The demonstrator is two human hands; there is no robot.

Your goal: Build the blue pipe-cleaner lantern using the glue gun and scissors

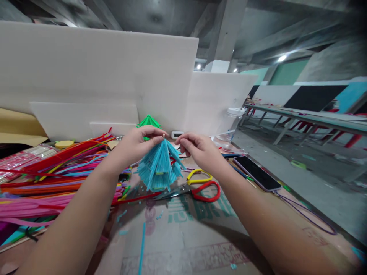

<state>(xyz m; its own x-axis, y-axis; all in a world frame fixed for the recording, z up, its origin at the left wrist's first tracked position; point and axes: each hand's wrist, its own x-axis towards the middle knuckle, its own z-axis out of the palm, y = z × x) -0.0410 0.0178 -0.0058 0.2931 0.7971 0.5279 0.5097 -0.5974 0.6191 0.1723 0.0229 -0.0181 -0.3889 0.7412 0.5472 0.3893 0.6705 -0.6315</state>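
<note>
A blue pipe-cleaner tree (159,168) hangs in the air over the table, in the middle of the view. My left hand (137,143) pinches its top, where a thin stick pokes out. My right hand (199,151) is closed in a pinch beside the top right of the tree, touching its upper strands. A green pipe-cleaner tree (148,122) stands behind, against the white foam boards. A single blue pipe cleaner (142,248) lies on the cardboard in front.
A large pile of coloured pipe cleaners (48,179) covers the left side. Red and yellow scissors (197,187) lie under the tree. A phone (256,172) with a cable lies at the right. A clear jar (231,122) stands behind it. White foam boards (100,76) wall the back.
</note>
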